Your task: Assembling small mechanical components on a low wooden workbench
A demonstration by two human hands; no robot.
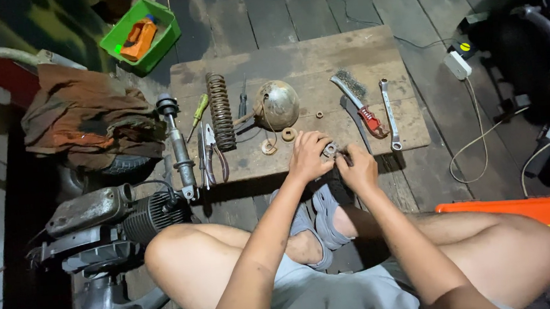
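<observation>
My left hand (307,157) and my right hand (356,167) meet over the near edge of a wooden board (371,51), both pinching a small grey metal part (331,149) between the fingertips. Just left of my hands lie a ring-shaped washer (288,134) and a flat round piece (268,148). A dull metal dome with a stem (277,104) rests beyond them. I sit cross-legged on the floor, knees spread to either side.
The board also carries a rusty coil spring (221,110), a shock absorber rod (177,145), pliers (209,154), screwdrivers (198,112), a wire brush (356,97) and a wrench (389,113). An engine (118,223) sits at left, a green bin (141,35) behind, an orange case (544,219) at right.
</observation>
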